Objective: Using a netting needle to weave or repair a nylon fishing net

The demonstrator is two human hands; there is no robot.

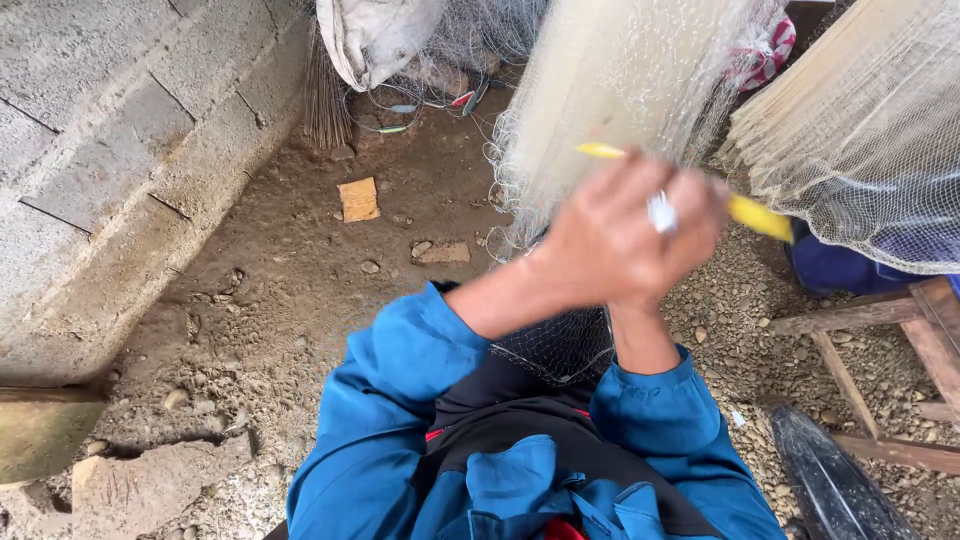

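Note:
My hands meet in front of a pale fishing net (610,80) that hangs down from above. My left hand (600,235) lies on top, blurred by motion, with a ring on one finger. Its fingers are closed around a yellow netting needle (760,215), which sticks out at the upper left and at the right of the hand. My right hand (632,300) comes up from below and is mostly hidden under the left, so its fingers do not show. A dark piece of net (560,345) hangs between my blue sleeves.
A second bundle of net (860,130) hangs at the right above a wooden frame (860,315). A concrete block wall (110,150) runs along the left. The ground is dirt and gravel with small stones, a tan block (358,198) and a broom (325,100).

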